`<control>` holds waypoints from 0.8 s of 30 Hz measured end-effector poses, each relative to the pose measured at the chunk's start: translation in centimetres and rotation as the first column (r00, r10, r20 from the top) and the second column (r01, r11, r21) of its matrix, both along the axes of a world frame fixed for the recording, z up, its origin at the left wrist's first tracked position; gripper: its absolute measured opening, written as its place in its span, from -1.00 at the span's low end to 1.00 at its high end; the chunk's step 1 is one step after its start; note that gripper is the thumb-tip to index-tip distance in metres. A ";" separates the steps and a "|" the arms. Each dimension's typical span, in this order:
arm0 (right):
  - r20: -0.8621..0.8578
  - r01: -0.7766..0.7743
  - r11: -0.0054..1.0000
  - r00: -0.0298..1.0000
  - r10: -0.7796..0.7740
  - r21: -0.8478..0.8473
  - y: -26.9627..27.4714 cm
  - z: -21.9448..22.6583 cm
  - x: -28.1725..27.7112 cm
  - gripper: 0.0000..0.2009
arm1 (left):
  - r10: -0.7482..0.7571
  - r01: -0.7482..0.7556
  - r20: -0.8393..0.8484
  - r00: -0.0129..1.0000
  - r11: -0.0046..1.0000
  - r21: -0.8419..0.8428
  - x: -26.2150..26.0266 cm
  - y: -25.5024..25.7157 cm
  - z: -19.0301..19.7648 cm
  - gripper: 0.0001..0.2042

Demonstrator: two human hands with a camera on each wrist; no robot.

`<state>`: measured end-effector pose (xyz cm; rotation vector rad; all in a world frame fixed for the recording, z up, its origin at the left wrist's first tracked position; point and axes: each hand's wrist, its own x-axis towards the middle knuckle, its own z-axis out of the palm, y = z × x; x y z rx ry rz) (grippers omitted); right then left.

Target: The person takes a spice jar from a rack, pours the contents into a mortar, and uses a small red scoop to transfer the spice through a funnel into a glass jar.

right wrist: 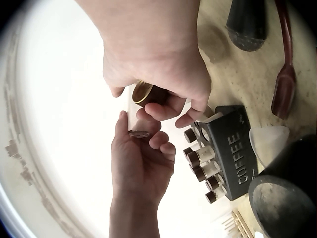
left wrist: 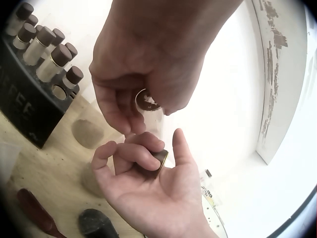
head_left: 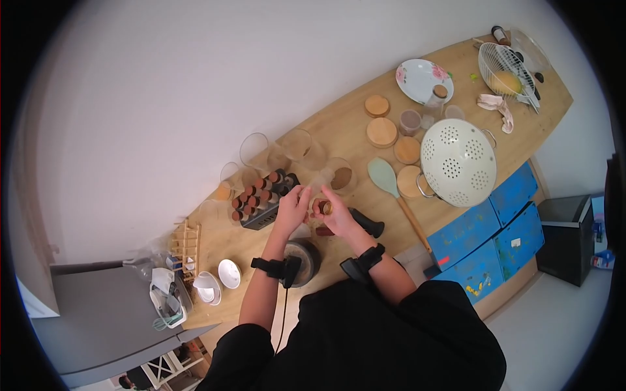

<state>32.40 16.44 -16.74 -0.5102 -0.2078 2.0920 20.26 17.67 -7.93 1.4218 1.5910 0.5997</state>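
Observation:
Both hands meet over the table beside a black rack marked COFFEE [head_left: 261,219], which holds several clear tubes with brown caps. My left hand [head_left: 293,210] grips a clear glass tube [left wrist: 155,119]; its round end, with brown and pale patches, shows between thumb and fingers in the left wrist view. In the curled fingers of my right hand [head_left: 340,220] sits a brown cap with a gold rim [right wrist: 143,92], its hollow side facing the right wrist camera. The cap is off the tube's end, and the right fingertips are close to the tube.
Behind the hands stand glass jars, one with brown powder [head_left: 342,177]. A dark container [head_left: 306,257], a black-handled tool [head_left: 366,223] and a dark red scoop [right wrist: 283,91] lie near. To the right are a green spatula [head_left: 383,174], wooden lids [head_left: 381,132] and a white colander [head_left: 458,163].

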 end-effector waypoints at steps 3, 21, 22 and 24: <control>-0.048 -0.018 1.000 0.999 0.019 0.018 0.0 0.1 0.1 -0.68 | 0.048 -0.042 0.096 0.994 0.997 -0.064 0.0 0.0 -0.3 -0.69; 0.196 0.067 0.997 0.978 -0.074 0.041 0.1 1.6 0.4 -0.76 | -0.039 0.034 0.126 0.991 0.998 0.046 -0.2 -0.9 -1.5 -0.75; 0.168 0.018 0.998 0.985 -0.027 0.056 0.0 1.8 0.6 -0.77 | -0.040 0.034 0.126 0.991 0.998 0.045 -0.3 -0.9 -1.5 -0.75; 0.179 0.014 0.999 0.984 -0.021 0.045 0.0 1.5 0.6 -0.77 | 0.023 -0.014 0.236 0.971 0.999 -0.036 -0.5 -0.8 -1.7 -0.74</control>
